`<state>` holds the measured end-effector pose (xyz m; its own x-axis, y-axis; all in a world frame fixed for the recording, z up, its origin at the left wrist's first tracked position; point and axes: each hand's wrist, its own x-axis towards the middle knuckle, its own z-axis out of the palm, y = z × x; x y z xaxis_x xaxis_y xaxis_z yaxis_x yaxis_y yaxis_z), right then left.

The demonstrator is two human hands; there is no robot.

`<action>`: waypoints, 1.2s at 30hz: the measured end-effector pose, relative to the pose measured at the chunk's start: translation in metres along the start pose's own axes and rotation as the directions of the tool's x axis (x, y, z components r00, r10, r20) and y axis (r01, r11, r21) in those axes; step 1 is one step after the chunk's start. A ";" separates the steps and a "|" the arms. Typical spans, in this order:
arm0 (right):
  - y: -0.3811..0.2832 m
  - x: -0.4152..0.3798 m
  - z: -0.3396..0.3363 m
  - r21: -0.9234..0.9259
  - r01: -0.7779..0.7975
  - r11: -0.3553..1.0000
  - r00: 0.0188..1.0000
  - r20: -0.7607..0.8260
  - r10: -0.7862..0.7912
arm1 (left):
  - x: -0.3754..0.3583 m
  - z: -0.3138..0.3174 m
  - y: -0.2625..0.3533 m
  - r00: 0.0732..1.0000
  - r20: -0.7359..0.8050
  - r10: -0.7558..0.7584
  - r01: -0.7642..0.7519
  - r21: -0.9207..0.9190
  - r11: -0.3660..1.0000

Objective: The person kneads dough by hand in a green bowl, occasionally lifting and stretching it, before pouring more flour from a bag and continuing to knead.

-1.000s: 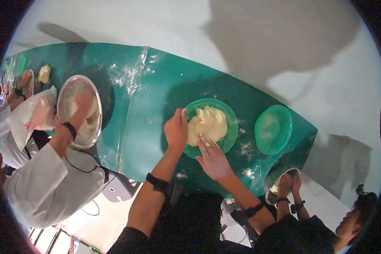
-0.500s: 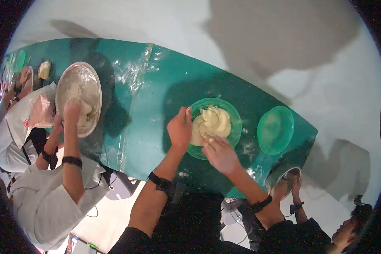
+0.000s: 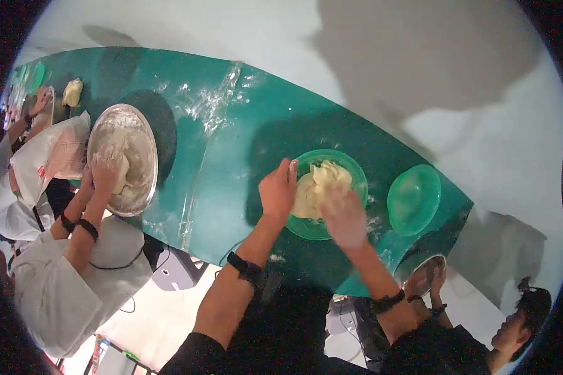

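A pale yellow, folded lump of dough [image 3: 327, 176] lies in a translucent green bowl [image 3: 314, 232]. My left hand [image 3: 278, 192] is closed on the bowl's left rim, thumb up and dusted with white powder. Over the dough's lower right part is my right hand [image 3: 344, 215], its fingers smeared by motion. Both wrists wear black bands.
A second green bowl [image 3: 414, 200] stands to the right on the green table [image 3: 225, 187]. At left a person works dough in a metal bowl [image 3: 154, 147]. Another person's hands are in a bowl [image 3: 413, 262] at lower right. White flour [image 3: 209, 107] streaks the table.
My right hand has moved up and right across the dough, turning more upright. My left hand keeps the bowl's rim. The person at left now has both hands at the metal bowl's dough.
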<state>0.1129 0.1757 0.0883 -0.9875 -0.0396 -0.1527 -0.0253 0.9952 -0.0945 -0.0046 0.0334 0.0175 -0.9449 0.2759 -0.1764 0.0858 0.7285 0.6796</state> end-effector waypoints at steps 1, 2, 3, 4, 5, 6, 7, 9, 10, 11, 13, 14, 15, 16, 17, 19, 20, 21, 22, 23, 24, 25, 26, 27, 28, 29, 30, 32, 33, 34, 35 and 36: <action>0.010 0.020 -0.001 0.010 -0.048 0.999 0.999 -0.010 0.048 | 0.001 0.001 0.000 1.000 -0.001 0.002 -0.002 -0.007 1.000; 0.019 0.041 -0.001 0.022 -0.096 0.995 0.995 -0.019 0.097 | 0.002 0.001 0.000 1.000 -0.001 0.004 -0.004 -0.015 1.000; 0.026 0.055 0.000 0.135 -0.178 0.975 0.977 0.140 0.160 | 0.001 0.001 0.000 1.000 0.003 0.008 -0.008 -0.022 1.000; 0.031 0.068 -0.001 0.230 -0.271 0.935 0.934 0.297 0.198 | 0.001 0.002 0.000 1.000 0.008 -0.005 0.005 0.004 1.000; 0.035 0.078 -0.006 0.245 -0.306 0.920 0.900 0.391 0.196 | 0.001 0.004 0.001 1.000 0.014 -0.019 0.019 0.027 0.999; 0.038 0.086 -0.017 0.252 -0.343 0.905 0.855 0.484 0.189 | 0.000 0.004 0.003 0.999 0.021 -0.036 0.035 0.046 0.998; 0.040 0.089 -0.024 0.255 -0.377 0.891 0.802 0.570 0.176 | 0.000 0.004 0.005 1.000 0.009 -0.015 0.015 0.031 0.999; 0.049 0.084 -0.011 0.259 -0.289 0.922 0.788 0.611 0.076 | 0.001 0.003 0.007 0.999 -0.020 0.026 -0.026 0.002 1.000; 0.053 0.080 -0.007 0.261 -0.243 0.934 0.774 0.633 0.024 | 0.001 0.004 0.007 0.999 -0.029 0.046 -0.046 -0.003 0.999; 0.057 0.075 -0.002 0.288 -0.221 0.932 0.800 0.600 0.004 | 0.002 0.005 0.006 0.997 -0.037 0.065 -0.066 -0.006 0.998; 0.057 0.062 -0.002 0.342 -0.179 0.923 0.848 0.528 -0.031 | 0.002 0.005 0.006 0.996 -0.031 0.082 -0.083 -0.013 0.996; 0.056 0.053 -0.004 0.367 -0.141 0.920 0.883 0.466 -0.050 | 0.002 0.005 0.006 0.997 -0.021 0.078 -0.078 -0.016 0.997; 0.053 0.045 -0.013 0.388 -0.101 0.916 0.913 0.402 -0.070 | 0.003 0.003 0.006 0.997 -0.011 0.073 -0.073 -0.019 0.997; 0.052 0.041 -0.017 0.408 -0.054 0.911 0.938 0.334 -0.094 | 0.005 0.004 0.005 0.997 -0.014 0.073 -0.074 -0.023 0.997; 0.051 0.037 -0.014 0.406 -0.041 0.913 0.933 0.342 -0.111 | 0.004 0.006 0.005 0.998 -0.013 0.069 -0.069 -0.026 0.997; 0.049 0.031 -0.006 0.404 -0.018 0.914 0.926 0.352 -0.138 | 0.003 0.004 0.004 0.997 -0.007 0.079 -0.079 -0.019 0.997; 0.052 0.030 0.000 0.453 -0.175 0.874 0.883 0.465 -0.064 | 0.003 0.003 0.005 0.995 -0.001 0.095 -0.095 -0.015 0.995; 0.059 0.033 0.005 0.472 -0.329 0.818 0.819 0.574 -0.002 | 0.005 0.005 0.007 0.994 0.001 0.113 -0.113 -0.015 0.993; 0.066 0.039 0.010 0.467 -0.472 0.748 0.737 0.675 0.043 | 0.009 0.006 0.008 0.992 0.011 0.130 -0.130 -0.007 0.992; 0.070 0.045 0.015 0.423 -0.490 0.762 0.709 0.702 0.067 | 0.012 0.007 0.009 0.990 0.023 0.141 -0.141 0.004 0.990; 0.071 0.048 0.018 0.374 -0.513 0.773 0.675 0.731 0.094 | 0.010 0.008 0.009 0.988 0.043 0.151 -0.152 0.012 0.988; 0.072 0.050 0.024 0.345 -0.514 0.785 0.653 0.751 0.098 | 0.010 0.009 0.009 0.988 0.046 0.148 -0.149 0.014 0.989; 0.073 0.052 0.030 0.316 -0.514 0.798 0.631 0.769 0.101 | 0.011 0.008 0.009 0.988 0.047 0.147 -0.148 0.017 0.989; 0.072 0.054 0.037 0.304 -0.495 0.814 0.613 0.786 0.080 | 0.011 0.006 0.011 0.989 0.051 0.142 -0.144 0.019 0.989; 0.071 0.050 0.043 0.291 -0.480 0.828 0.590 0.805 0.058 | 0.009 0.005 0.012 0.991 0.054 0.121 -0.122 0.015 0.992; 0.069 0.045 0.048 0.281 -0.482 0.830 0.635 0.765 0.109 | 0.009 0.004 0.014 0.993 0.058 0.105 -0.105 0.008 0.994; 0.061 0.046 0.049 0.275 -0.480 0.833 0.682 0.714 0.158 | 0.011 0.003 0.016 0.994 0.055 0.093 -0.093 0.004 0.996; 0.046 0.045 0.048 0.276 -0.443 0.853 0.789 0.572 0.225 | 0.012 0.005 0.015 0.995 0.050 0.085 -0.084 -0.029 0.996; 0.039 0.041 0.046 0.278 -0.407 0.870 0.843 0.482 0.240 | 0.012 0.004 0.016 0.996 0.049 0.080 -0.078 -0.044 0.996; 0.035 0.034 0.045 0.275 -0.375 0.885 0.885 0.389 0.255 | 0.011 0.004 0.017 0.996 0.054 0.071 -0.068 -0.052 0.996; 0.033 0.029 0.047 0.274 -0.345 0.898 0.914 0.314 0.255 | 0.011 0.004 0.017 0.996 0.058 0.061 -0.058 -0.057 0.997; 0.032 0.025 0.051 0.272 -0.314 0.910 0.939 0.235 0.253 | 0.012 0.005 0.016 0.997 0.059 0.054 -0.050 -0.061 0.997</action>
<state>0.0954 0.2016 0.0313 -0.8966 0.1938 -0.3982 0.3290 0.8933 -0.3061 -0.0128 0.0516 0.0231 -0.9185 0.3512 -0.1817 0.1134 0.6742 0.7298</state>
